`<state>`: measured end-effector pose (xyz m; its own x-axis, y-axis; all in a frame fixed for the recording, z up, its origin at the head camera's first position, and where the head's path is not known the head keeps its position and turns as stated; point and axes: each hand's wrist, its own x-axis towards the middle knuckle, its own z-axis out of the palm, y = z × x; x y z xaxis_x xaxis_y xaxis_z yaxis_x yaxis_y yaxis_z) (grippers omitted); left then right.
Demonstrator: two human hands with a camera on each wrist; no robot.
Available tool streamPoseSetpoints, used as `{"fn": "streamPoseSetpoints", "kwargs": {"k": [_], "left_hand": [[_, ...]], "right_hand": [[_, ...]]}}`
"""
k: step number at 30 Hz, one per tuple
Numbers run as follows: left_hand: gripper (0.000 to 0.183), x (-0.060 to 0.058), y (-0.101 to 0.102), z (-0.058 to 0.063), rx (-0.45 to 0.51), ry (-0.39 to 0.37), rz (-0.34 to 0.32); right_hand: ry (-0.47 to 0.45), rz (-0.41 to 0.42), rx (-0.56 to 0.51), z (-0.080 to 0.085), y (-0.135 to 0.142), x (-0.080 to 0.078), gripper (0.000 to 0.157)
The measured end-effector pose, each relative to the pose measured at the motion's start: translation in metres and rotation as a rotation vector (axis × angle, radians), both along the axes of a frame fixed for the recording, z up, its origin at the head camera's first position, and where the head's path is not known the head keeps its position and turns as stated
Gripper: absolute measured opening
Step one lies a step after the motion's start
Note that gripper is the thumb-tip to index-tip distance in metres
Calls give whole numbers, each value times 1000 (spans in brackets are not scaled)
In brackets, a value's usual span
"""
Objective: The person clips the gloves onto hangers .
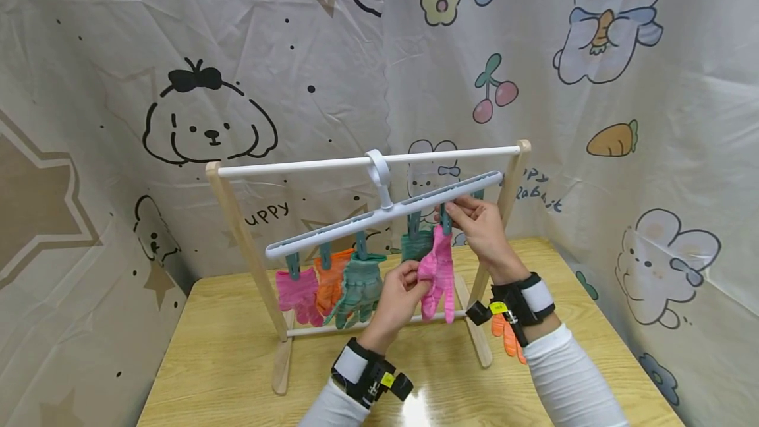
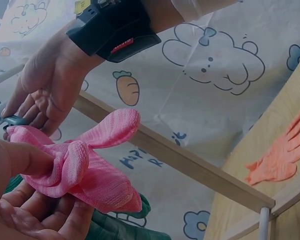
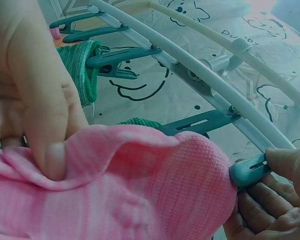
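A pink glove (image 1: pixel 437 275) hangs near the right end of a tilted white clip hanger (image 1: pixel 332 231). My left hand (image 1: pixel 394 302) pinches the body of this glove between thumb and fingers. With thumb and fingertips, my right hand (image 1: pixel 485 236) grips a teal clip (image 3: pixel 250 171) at the glove's cuff. The clip's bite on the cuff is partly hidden. Just left of it, a green glove (image 1: pixel 417 246) hangs from another clip. Farther left, a second pink glove (image 1: pixel 298 292), an orange glove (image 1: pixel 332 281) and another green glove (image 1: pixel 360 288) hang from clips.
The hanger hooks over the white top bar (image 1: pixel 296 167) of a wooden-legged rack (image 1: pixel 243 242). Another orange glove (image 2: pixel 285 150) lies on the wooden table (image 1: pixel 219 361), right of the rack. A printed cloth (image 1: pixel 332 38) surrounds the table's back and sides.
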<state>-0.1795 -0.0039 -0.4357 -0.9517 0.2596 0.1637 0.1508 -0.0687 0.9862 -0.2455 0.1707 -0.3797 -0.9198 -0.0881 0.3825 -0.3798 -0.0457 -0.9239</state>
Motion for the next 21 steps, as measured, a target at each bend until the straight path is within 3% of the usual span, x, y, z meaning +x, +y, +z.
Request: {"fn": "streamPoseSetpoints", "kwargs": {"k": [21], "left_hand": [[22, -2, 4, 2, 26, 19, -6]], "right_hand": [[9, -28, 5, -1, -3, -1, 44]]}}
